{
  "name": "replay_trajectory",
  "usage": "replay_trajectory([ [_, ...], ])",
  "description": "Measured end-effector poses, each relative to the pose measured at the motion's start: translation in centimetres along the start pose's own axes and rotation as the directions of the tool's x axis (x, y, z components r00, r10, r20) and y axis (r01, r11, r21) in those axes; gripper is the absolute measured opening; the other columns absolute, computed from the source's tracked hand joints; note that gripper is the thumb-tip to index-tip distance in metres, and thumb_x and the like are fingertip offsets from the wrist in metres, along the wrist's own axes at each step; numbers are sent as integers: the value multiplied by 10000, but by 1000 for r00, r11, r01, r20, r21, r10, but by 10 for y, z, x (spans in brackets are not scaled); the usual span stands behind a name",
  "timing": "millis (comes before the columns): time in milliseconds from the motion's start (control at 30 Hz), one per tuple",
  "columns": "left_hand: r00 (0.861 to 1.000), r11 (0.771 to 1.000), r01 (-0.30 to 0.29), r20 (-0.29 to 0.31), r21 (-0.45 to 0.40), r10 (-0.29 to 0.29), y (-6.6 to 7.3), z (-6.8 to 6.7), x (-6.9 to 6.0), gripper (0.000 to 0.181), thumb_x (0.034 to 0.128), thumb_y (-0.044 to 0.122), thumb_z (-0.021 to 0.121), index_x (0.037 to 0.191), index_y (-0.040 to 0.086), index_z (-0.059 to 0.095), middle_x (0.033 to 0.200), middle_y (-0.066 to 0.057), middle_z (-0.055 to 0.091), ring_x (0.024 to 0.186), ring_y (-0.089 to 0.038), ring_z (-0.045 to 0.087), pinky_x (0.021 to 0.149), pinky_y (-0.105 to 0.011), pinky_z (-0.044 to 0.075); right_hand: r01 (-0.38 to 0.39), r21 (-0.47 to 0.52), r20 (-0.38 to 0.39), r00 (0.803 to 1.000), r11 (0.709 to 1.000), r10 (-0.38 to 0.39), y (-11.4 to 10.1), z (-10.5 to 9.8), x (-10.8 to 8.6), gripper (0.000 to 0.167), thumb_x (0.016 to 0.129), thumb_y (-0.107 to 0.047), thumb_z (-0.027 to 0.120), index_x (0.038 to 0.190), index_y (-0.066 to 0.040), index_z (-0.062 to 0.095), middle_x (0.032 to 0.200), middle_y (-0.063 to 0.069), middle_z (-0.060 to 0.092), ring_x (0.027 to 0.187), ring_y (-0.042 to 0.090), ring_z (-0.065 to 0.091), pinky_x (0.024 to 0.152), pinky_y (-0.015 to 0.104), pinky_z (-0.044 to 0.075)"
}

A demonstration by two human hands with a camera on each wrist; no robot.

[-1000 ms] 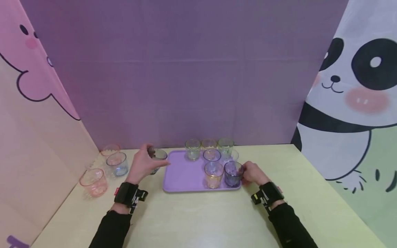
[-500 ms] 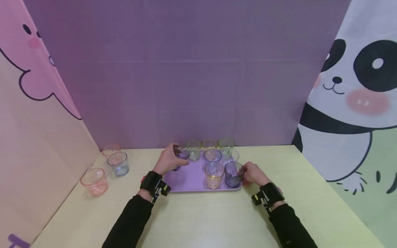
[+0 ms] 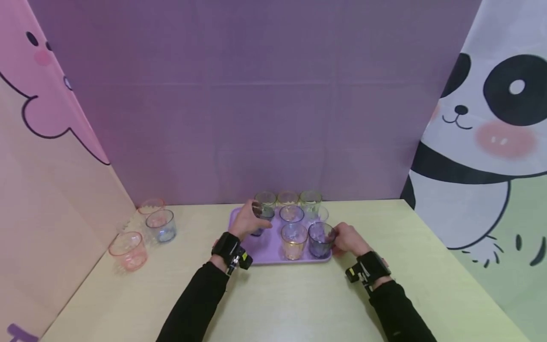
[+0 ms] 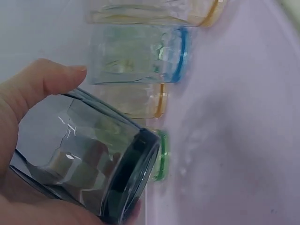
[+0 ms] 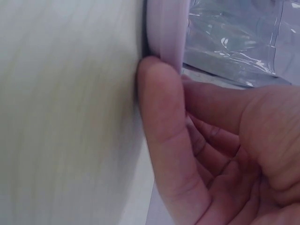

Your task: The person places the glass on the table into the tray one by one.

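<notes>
1. Grey glass (image 4: 89, 164) is grasped in my left hand (image 3: 244, 221), tilted over the left part of the tray (image 3: 267, 251), its base angled down toward it; I can't tell if they touch.
2. Bare tray lies just in front of that grip; my right hand (image 3: 348, 239) pinches the edge near the front right corner.
3. Close behind stands a green glass (image 3: 266, 199), with a blue glass (image 3: 292, 214) to the right.
4. A yellow glass (image 3: 294, 243) and purple glass (image 3: 320, 241) crowd the front right.

One left hand (image 3: 245, 221), one right hand (image 3: 350, 239), two dark sleeves (image 3: 192, 304), two black wristbands (image 3: 226, 245), one table (image 3: 282, 304), one tray (image 3: 265, 248) and at least eleven glasses (image 3: 295, 242) were there.
</notes>
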State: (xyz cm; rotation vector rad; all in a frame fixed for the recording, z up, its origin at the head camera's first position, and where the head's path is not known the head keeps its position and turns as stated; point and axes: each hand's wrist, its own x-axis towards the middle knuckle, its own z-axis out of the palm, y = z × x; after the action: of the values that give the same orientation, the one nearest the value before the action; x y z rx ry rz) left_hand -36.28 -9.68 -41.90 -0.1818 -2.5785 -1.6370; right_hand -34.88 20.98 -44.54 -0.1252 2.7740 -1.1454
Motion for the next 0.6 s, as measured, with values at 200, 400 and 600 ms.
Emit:
replay_trajectory([
  [200, 999, 1000, 5, -35, 22, -4, -1, 7, 0, 858, 536, 189, 872, 1249, 18, 426, 1142, -166, 550, 1021, -298, 524, 873, -404, 432, -3, 4, 4, 1000, 1000, 3, 0, -1, 1, 177, 764, 105, 546, 898, 34, 638, 689, 107, 630, 523, 196, 605, 484, 312, 519],
  [400, 997, 999, 32, -70, 4, -31, -2, 12, 0, 875, 538, 227, 871, 1254, -9, 426, 1151, -177, 553, 1043, -303, 521, 888, -404, 424, 0, 8, -2, 1000, 1000, 0, 0, -2, 0, 209, 752, 128, 520, 905, 41, 633, 682, 108, 630, 527, 195, 608, 484, 315, 520],
  [600, 995, 999, 37, -91, 33, -34, -2, 15, -6, 790, 539, 233, 873, 1187, -19, 497, 1100, -168, 590, 1005, -303, 545, 869, -401, 433, 7, 29, 4, 1000, 1000, -7, -1, -1, -2, 98, 793, 66, 577, 847, 18, 642, 654, 100, 634, 517, 204, 610, 479, 324, 520],
])
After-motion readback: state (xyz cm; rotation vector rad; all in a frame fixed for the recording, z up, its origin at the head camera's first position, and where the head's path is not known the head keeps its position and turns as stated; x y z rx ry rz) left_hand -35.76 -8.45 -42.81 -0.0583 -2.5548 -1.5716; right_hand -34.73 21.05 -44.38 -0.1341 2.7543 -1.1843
